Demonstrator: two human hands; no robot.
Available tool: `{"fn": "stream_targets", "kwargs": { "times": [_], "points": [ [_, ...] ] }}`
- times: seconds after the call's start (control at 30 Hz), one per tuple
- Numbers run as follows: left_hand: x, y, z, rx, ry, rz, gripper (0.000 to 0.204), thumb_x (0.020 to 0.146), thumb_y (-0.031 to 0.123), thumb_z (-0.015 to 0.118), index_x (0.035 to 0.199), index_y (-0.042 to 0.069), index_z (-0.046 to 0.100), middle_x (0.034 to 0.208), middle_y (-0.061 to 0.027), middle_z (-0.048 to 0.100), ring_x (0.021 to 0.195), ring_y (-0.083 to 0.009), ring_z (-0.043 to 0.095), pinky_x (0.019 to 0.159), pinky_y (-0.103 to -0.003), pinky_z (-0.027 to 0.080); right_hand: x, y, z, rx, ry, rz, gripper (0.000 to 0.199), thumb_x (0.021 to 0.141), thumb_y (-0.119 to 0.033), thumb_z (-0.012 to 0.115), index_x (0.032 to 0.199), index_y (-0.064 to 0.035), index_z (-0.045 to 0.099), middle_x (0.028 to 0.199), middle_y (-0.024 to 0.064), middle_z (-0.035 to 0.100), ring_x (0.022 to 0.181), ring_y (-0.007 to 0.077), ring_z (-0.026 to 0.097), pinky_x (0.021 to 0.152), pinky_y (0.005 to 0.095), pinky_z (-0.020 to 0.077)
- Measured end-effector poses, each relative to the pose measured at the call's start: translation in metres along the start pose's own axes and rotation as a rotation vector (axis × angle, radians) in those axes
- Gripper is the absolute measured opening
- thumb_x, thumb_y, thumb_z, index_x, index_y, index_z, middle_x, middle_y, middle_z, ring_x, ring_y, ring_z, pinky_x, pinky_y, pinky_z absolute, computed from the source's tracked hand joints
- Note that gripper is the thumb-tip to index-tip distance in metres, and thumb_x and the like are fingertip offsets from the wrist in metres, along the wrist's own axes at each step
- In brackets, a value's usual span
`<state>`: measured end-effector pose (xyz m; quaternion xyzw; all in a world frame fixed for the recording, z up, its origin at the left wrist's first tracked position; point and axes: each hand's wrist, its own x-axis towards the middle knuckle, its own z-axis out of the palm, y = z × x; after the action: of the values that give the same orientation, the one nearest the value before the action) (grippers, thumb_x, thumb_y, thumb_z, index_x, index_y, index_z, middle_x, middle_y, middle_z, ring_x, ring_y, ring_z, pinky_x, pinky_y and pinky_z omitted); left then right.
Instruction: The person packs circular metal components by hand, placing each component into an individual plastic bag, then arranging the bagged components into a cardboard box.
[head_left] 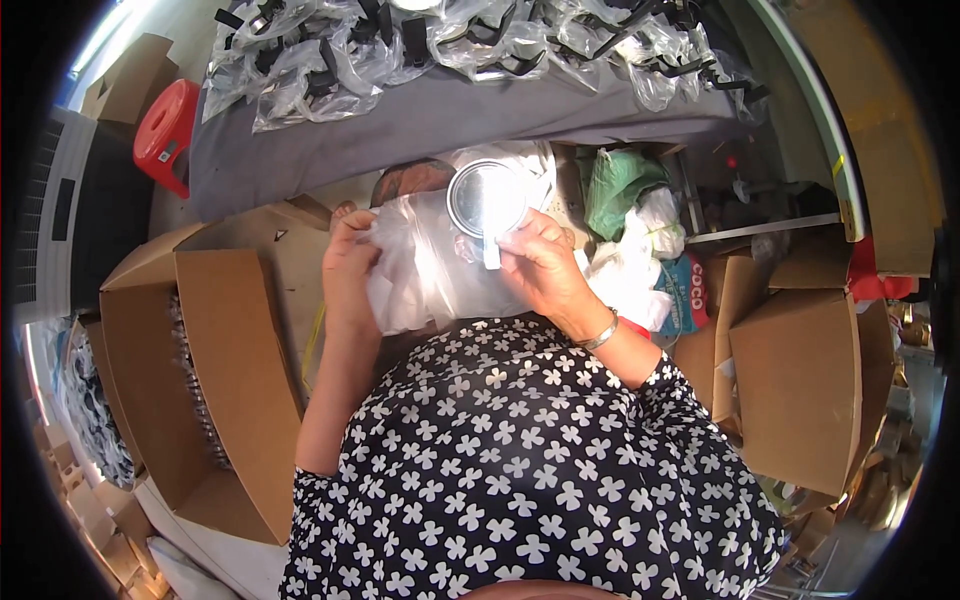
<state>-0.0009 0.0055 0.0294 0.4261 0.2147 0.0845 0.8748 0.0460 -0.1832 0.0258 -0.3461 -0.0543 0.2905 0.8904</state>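
Observation:
My left hand grips the left edge of a clear plastic bag held up in front of me. My right hand pinches the bag's right side together with the short handle of a round shiny metal piece, which looks like a mirror or a lid. The round piece sits at the bag's top edge, partly against the plastic. Whether it is inside the bag I cannot tell. A silver bracelet is on my right wrist.
A grey-covered table ahead holds several clear bags with black parts. An open cardboard box stands at my left, more boxes at my right. A red stool and crumpled green and white bags lie beyond.

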Motion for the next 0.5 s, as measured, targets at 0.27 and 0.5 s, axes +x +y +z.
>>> {"fn": "stream_targets", "kwargs": {
  "times": [0.27, 0.5],
  "points": [
    [-0.009, 0.009, -0.001, 0.321, -0.155, 0.076, 0.02, 0.079, -0.002, 0.042, 0.089, 0.003, 0.058, 0.075, 0.0029, 0.054, 0.059, -0.0029, 0.043, 0.056, -0.015, 0.036, 0.006, -0.004, 0.002, 0.063, -0.054, 0.006, 0.042, 0.072, -0.002, 0.058, 0.112, 0.0065, 0.048, 0.103, 0.0116, 0.059, 0.094, 0.0184, 0.057, 0.088, 0.0322, 0.0451],
    [-0.01, -0.001, 0.0, 0.688, -0.437, 0.034, 0.009, 0.077, 0.005, 0.062, 0.085, 0.002, 0.059, 0.069, 0.0069, 0.052, 0.06, -0.0006, 0.042, 0.053, -0.016, 0.033, 0.003, -0.006, -0.008, -0.271, -0.037, 0.136, 0.029, 0.075, 0.002, 0.055, 0.104, 0.0045, 0.052, 0.098, 0.0101, 0.059, 0.091, 0.0166, 0.057, 0.084, 0.0277, 0.0451]
  ]
}}
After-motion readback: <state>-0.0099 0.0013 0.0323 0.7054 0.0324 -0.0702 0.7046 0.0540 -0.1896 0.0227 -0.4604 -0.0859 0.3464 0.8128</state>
